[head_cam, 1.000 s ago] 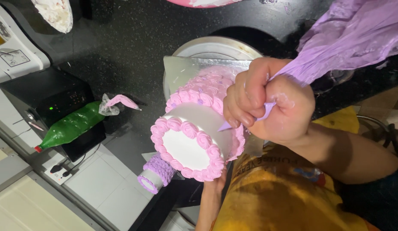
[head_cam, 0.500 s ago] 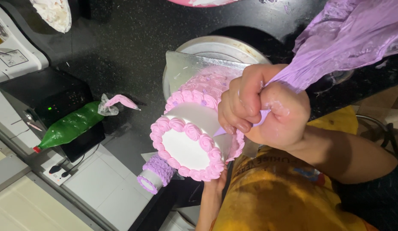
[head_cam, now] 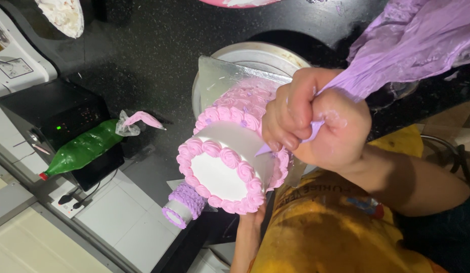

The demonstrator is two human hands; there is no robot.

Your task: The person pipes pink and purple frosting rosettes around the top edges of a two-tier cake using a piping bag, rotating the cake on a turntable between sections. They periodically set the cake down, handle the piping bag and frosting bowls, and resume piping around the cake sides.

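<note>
A two-tier cake with a white top and pink rosette borders stands on a silver board on a metal turntable. My right hand is clenched around a purple piping bag, and the bag's tip rests against the upper tier's side, just above the lower tier's rosettes. My left forearm reaches up from below towards the cake's base. That hand is hidden behind the cake. A small white cylinder with purple rosettes sits by the cake's near edge.
On the black counter to the left lie a green piping bag and a pink piping bag, next to a black box with a green light. A white appliance, a cream-smeared bowl and a pink bowl sit further off.
My right hand and the purple bag have shifted only slightly along the cake's side. Everything else stays where it was.
</note>
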